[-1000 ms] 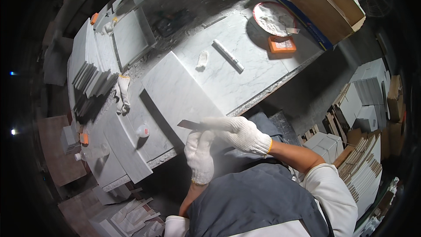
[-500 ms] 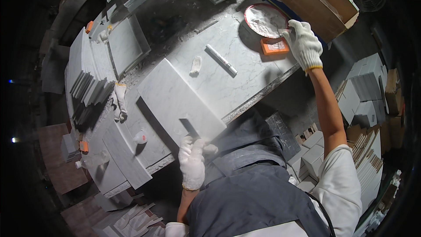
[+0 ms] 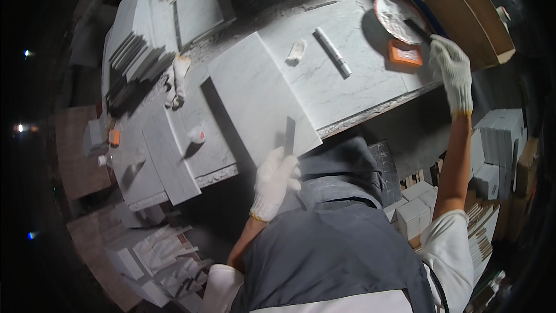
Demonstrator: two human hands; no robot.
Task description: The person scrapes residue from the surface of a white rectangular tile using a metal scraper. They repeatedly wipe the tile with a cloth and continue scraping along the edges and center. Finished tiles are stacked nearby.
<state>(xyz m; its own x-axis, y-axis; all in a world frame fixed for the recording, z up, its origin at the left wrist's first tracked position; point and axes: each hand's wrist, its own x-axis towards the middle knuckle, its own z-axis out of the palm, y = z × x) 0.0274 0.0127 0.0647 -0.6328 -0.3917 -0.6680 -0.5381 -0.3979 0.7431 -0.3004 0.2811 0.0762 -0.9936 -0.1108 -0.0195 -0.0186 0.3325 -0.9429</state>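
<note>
My gloved left hand is closed on a flat grey scraper blade, which stands out over the near corner of a pale marble tile. At the right, my gloved right hand grips a dark, narrow spatula. Its blade reaches over a red-rimmed bowl of white paste. Just below the bowl lies an orange block with a pale top. A white marker-like tube and a crumpled white scrap lie between the tile and the bowl.
A cardboard box stands beyond the bowl. Stacked tiles, a spare glove, a small white container and a clear bottle occupy the left. Pale boxes are piled at the right.
The left-hand scraper has swung from slanting left to nearly upright. My right hand has drawn back slightly from the bowl, and its spatula now shows. The whole view has shifted.
</note>
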